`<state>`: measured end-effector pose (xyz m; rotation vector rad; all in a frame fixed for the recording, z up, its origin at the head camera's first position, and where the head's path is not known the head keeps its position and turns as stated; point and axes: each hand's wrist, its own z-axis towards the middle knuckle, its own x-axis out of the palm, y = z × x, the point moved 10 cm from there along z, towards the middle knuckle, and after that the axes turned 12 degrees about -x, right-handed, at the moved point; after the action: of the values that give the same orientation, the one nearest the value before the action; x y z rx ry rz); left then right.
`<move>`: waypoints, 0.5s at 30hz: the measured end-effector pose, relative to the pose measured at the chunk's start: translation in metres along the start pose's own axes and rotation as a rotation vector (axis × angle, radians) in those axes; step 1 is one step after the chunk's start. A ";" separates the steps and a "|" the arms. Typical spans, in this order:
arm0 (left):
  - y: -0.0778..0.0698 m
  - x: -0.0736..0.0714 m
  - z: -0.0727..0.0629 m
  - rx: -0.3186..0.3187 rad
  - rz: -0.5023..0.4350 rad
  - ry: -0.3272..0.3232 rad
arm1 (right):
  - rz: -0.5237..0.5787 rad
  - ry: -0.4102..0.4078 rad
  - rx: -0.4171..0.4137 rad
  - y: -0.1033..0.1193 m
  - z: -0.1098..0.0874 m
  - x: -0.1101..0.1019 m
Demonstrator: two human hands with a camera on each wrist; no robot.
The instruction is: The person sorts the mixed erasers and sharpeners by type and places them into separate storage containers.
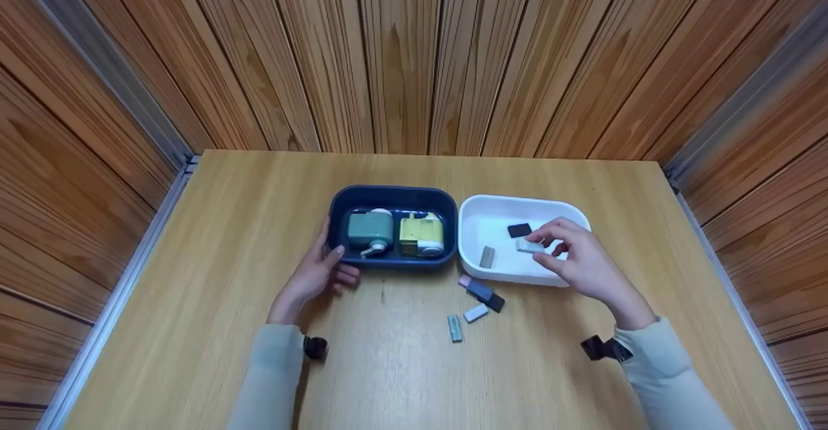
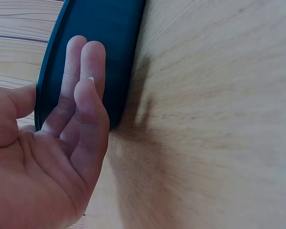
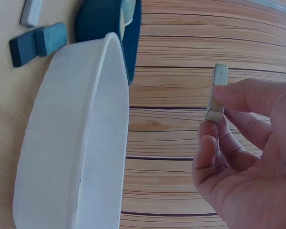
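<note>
The white tray (image 1: 485,218) has its rounded rim unbroken on every side. Over its right half, the right hand (image 1: 585,260) pinches a light grey block (image 1: 530,246) between thumb and fingers; the right wrist view shows the block gripped by its sides, apart from the rim. Beneath, inside the white tray, lie a black block (image 1: 519,230) near the held one and a grey-brown block (image 1: 487,257) towards the left wall, with bare floor between that one and the far edge.

Just left of the white tray stands a navy tray (image 1: 393,192), the rims so close that contact cannot be told. It carries a green desk gadget (image 1: 370,229) and a yellow one (image 1: 420,231). The left hand (image 1: 315,276) rests at its left near corner, thumb at the rim, fingers extended along the outer wall.

Nearer the person than the white tray, by its left near corner, lie a blue block (image 1: 479,290) with a pink end, a dark block (image 1: 495,302) touching it, a white block (image 1: 475,313) and a teal block (image 1: 455,328). Right of the white tray, bare tabletop (image 1: 631,223) runs to the table's edge.
</note>
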<state>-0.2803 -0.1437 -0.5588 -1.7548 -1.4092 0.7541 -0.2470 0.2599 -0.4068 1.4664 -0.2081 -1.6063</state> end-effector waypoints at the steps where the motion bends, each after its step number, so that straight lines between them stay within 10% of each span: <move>1: 0.000 0.000 0.000 -0.001 0.000 0.000 | -0.004 0.011 0.010 -0.002 0.002 0.000; 15: 0.003 0.000 0.002 -0.028 0.003 -0.014 | 0.013 0.072 0.060 -0.014 0.037 0.001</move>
<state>-0.2802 -0.1439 -0.5619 -1.7764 -1.4334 0.7529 -0.2856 0.2509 -0.4059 1.5630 -0.2262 -1.5464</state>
